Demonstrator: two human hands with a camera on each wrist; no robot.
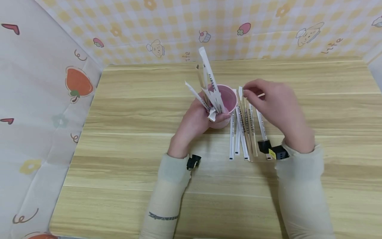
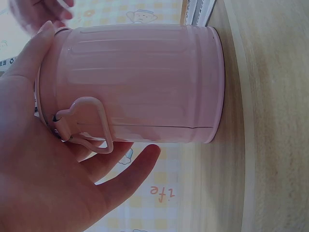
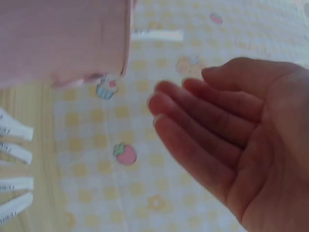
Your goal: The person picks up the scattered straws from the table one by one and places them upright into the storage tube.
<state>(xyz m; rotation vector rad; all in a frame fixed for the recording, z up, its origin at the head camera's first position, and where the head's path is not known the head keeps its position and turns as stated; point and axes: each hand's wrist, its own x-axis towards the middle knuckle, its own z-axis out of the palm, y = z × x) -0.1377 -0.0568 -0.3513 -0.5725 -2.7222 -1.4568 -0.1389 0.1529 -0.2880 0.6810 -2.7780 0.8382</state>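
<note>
My left hand [image 1: 193, 121] grips a small pink metal bucket [image 2: 140, 82] near its rim, with the thumb on one side and fingers on the other. A wire handle [image 2: 107, 123] hangs at its side. Several paper-wrapped straws [image 1: 210, 75] lean out of its mouth, mostly toward the left. To the right of the bucket, my right hand [image 3: 227, 130] hovers with fingers loosely bent and nothing between them. Below that hand and beside the bucket, several more wrapped straws [image 1: 245, 127], white and brown, lie side by side on the table.
The wood-grain table [image 1: 125, 172] stretches to both sides. A yellow checked cloth [image 1: 173, 26] with printed figures hangs along its back edge, and a white printed cloth [image 1: 38, 139] covers the left side. Small black wrist cameras [image 1: 193, 162] sit at both cuffs.
</note>
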